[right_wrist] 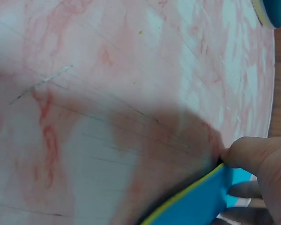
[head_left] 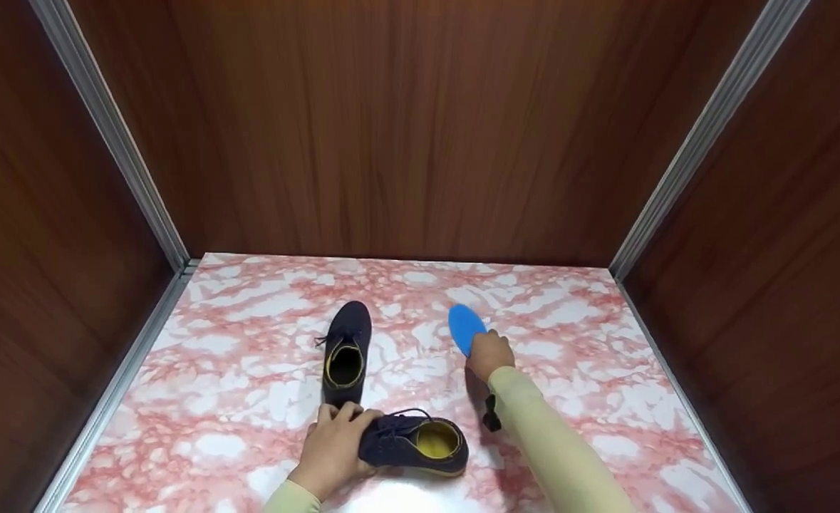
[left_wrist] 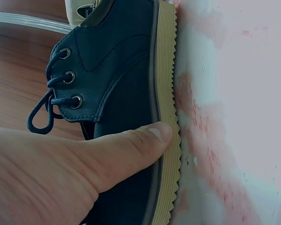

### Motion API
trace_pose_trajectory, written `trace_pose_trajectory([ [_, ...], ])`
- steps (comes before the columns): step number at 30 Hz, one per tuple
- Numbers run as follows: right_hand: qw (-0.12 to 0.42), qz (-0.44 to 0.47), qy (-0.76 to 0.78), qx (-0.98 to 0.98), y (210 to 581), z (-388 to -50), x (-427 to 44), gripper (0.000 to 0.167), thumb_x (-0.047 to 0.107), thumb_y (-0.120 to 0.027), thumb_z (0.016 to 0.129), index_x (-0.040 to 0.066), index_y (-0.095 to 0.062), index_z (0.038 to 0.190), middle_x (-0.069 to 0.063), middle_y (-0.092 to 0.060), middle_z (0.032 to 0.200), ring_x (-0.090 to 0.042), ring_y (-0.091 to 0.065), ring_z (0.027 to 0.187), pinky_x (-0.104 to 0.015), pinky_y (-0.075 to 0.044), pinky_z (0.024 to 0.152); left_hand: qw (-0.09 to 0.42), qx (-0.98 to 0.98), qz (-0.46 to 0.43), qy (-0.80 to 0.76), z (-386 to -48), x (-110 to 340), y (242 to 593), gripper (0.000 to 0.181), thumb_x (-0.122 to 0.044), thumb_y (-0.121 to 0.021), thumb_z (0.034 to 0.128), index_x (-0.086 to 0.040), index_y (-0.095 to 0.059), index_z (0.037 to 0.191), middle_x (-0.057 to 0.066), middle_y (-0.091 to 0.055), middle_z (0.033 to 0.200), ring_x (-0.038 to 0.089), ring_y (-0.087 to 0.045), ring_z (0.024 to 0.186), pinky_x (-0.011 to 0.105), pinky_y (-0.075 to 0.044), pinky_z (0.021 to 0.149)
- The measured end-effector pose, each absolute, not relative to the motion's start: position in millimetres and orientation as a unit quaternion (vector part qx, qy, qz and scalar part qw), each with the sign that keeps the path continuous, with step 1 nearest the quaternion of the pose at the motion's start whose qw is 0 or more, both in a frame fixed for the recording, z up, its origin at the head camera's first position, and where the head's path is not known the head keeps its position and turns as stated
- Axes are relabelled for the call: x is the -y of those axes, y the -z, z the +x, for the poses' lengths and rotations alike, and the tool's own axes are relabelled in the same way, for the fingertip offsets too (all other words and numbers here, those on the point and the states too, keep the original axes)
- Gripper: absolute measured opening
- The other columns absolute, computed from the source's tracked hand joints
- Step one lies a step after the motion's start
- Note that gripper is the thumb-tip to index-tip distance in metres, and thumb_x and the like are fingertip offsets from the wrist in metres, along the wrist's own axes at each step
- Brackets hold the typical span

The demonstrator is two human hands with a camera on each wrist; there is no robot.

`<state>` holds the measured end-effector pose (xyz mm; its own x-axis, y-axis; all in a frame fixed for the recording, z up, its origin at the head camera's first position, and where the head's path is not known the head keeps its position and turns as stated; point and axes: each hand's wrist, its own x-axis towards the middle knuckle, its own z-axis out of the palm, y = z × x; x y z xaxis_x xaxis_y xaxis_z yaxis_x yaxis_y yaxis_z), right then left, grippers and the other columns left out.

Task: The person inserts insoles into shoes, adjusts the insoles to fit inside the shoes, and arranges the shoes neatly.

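Note:
My left hand (head_left: 338,445) grips the toe end of a dark blue lace-up shoe (head_left: 420,445), which lies crosswise with its heel to the right and a yellow lining showing. The thumb presses on the edge of its ridged cream sole (left_wrist: 166,93) in the left wrist view. Off to the right and farther back, my right hand (head_left: 491,353) pinches a blue insole (head_left: 467,328); a thin yellow edge shows on this insole (right_wrist: 196,199) in the right wrist view. The matching shoe (head_left: 348,324) stands just beyond my left hand, toe pointing away.
A red-and-white marbled tabletop (head_left: 249,342) lies under everything. Brown wood-grain panels (head_left: 405,128) rise at the back and both sides, joined by grey metal rails (head_left: 120,135). A small black item (head_left: 491,413) hangs at the right sleeve.

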<state>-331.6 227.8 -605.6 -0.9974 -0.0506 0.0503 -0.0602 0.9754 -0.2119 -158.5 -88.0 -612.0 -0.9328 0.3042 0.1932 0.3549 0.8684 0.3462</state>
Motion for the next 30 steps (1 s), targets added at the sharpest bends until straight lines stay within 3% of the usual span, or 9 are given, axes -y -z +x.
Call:
trace_pose_trajectory([
  [12,-0.004,0.062,-0.110,0.992,597,-335,-232,0.018,0.011,-0.076,0.094,-0.006,-0.079,0.101,-0.025,-0.081,0.100,-0.043,-0.080,0.095,-0.057,-0.065,0.090,0.061,0.966,-0.168,0.188,-158,89,612,0.081,-0.045,-0.105,0.0609,-0.029,-0.073,0.134,0.006,-0.068,0.126,0.038,-0.053,0.112,0.055,-0.054,0.073],
  [18,0.032,0.072,-0.192,0.978,601,-343,-253,0.009,0.008,-0.064,0.097,-0.001,-0.067,0.099,-0.024,-0.077,0.092,-0.041,-0.078,0.089,-0.058,-0.062,0.082,0.064,0.965,-0.169,0.189,-159,88,612,0.082,-0.038,-0.106,0.0599,-0.028,-0.073,0.134,0.007,-0.068,0.126,0.039,-0.054,0.113,0.057,-0.056,0.073],
  [23,0.075,0.054,-0.207,0.974,602,-345,-269,0.015,0.001,-0.056,0.099,-0.007,-0.066,0.107,-0.031,-0.076,0.091,-0.048,-0.078,0.091,-0.061,-0.063,0.081,0.060,0.966,-0.166,0.187,-158,87,613,0.081,-0.039,-0.105,0.0610,-0.029,-0.073,0.134,0.006,-0.068,0.128,0.038,-0.053,0.114,0.056,-0.056,0.074],
  [28,0.064,0.001,-0.147,0.987,602,-339,-281,0.019,-0.009,-0.055,0.098,-0.014,-0.071,0.107,-0.032,-0.076,0.099,-0.050,-0.077,0.097,-0.060,-0.065,0.086,0.065,0.966,-0.167,0.184,-158,87,612,0.082,-0.040,-0.105,0.0607,-0.029,-0.072,0.134,0.006,-0.068,0.127,0.038,-0.053,0.114,0.057,-0.056,0.074],
  [30,0.046,-0.012,-0.130,0.990,606,-337,-285,0.025,-0.011,-0.055,0.097,-0.019,-0.067,0.117,-0.033,-0.076,0.103,-0.049,-0.078,0.097,-0.059,-0.066,0.086,0.067,0.966,-0.169,0.182,-157,87,611,0.082,-0.041,-0.105,0.0603,-0.029,-0.073,0.134,0.006,-0.068,0.127,0.038,-0.054,0.113,0.057,-0.056,0.074],
])
